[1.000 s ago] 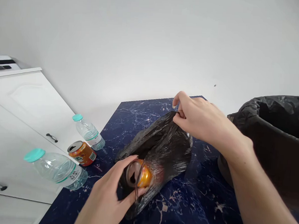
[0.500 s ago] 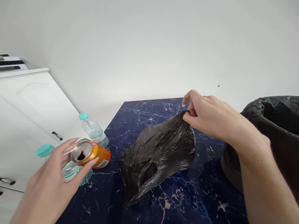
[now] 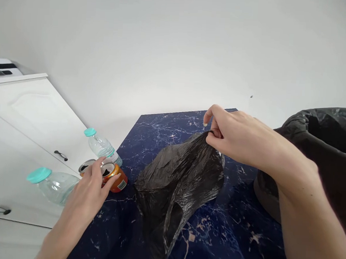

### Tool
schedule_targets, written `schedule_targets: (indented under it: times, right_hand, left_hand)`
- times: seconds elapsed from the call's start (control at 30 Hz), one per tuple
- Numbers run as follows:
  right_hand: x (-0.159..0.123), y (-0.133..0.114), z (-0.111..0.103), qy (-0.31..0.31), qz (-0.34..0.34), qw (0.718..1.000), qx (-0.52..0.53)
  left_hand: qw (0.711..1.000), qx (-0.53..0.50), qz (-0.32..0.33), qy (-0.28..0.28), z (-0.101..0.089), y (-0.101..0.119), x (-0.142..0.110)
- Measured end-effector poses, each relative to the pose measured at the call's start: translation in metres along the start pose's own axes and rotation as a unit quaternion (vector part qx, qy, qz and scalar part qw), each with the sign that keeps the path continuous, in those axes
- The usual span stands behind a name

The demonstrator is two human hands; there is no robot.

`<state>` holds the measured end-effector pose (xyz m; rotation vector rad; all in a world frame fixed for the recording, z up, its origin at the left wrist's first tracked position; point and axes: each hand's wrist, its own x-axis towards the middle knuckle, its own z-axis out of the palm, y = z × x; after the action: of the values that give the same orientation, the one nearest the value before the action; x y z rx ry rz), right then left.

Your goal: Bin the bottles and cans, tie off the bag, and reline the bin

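My right hand (image 3: 236, 136) pinches the top edge of a crumpled black plastic bag (image 3: 182, 180) and holds it up off the dark blue marble table (image 3: 167, 125). The bag's mouth sags open toward me. At the table's left edge, my left hand (image 3: 90, 191) has its fingers wrapped round an orange drink can (image 3: 116, 179) lying on its side. The silver top of a second can (image 3: 86, 166) shows just behind my fingers. Two clear plastic bottles with teal caps lie beside the cans, one farther back (image 3: 102, 147) and one nearer (image 3: 54, 183).
A bin lined with a black bag (image 3: 320, 145) stands at the right, close to my right forearm. White cabinets with dark handles (image 3: 30, 129) run along the left. A plain white wall is behind the table.
My left hand took the orange can out of the bag, carried it left and lowered it beside the other can. My right hand kept hold of the bag, which has slumped.
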<state>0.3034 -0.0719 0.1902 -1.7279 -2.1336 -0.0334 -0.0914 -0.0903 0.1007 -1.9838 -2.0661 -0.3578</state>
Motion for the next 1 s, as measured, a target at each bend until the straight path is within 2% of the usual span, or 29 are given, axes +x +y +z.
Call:
schedule_targets:
  times: [0.1, 0.23, 0.4, 0.53, 0.63, 0.73, 0.8, 0.9, 1.0]
  right_hand:
    - [-0.002, -0.003, 0.002, 0.006, -0.013, 1.0, -0.002]
    - [-0.005, -0.005, 0.004, 0.001, -0.035, 0.999, 0.007]
    - [-0.015, -0.012, 0.001, -0.031, -0.084, 0.995, 0.045]
    - [-0.036, -0.021, 0.004, -0.103, -0.147, 0.98, 0.081]
    - [-0.058, -0.026, 0.012, -0.153, -0.179, 0.967, 0.092]
    - [-0.084, -0.031, 0.02, -0.145, -0.174, 0.967, 0.115]
    - [-0.101, -0.035, 0.028, -0.115, -0.169, 0.97, 0.135]
    - [-0.126, -0.038, 0.046, -0.058, -0.148, 0.977, 0.139]
    - [-0.148, -0.04, 0.075, -0.007, -0.095, 0.991, 0.094]
  left_hand:
    - [0.999, 0.02, -0.024, -0.02, -0.003, 0.003, 0.002]
    - [0.997, 0.067, -0.022, -0.039, -0.008, 0.009, 0.002]
    - [0.996, 0.089, -0.011, -0.031, -0.007, 0.008, 0.002]
    - [0.997, 0.077, 0.006, -0.004, -0.009, 0.009, 0.0]
    - [0.997, 0.042, 0.017, 0.057, -0.018, 0.019, -0.008]
    - [0.986, -0.042, 0.091, 0.13, -0.025, 0.035, -0.022]
    - [0.969, -0.101, 0.177, 0.14, -0.023, 0.044, -0.029]
    - [0.942, -0.147, 0.289, 0.09, -0.009, 0.05, -0.031]
    - [0.934, -0.156, 0.322, 0.019, 0.011, 0.05, -0.026]
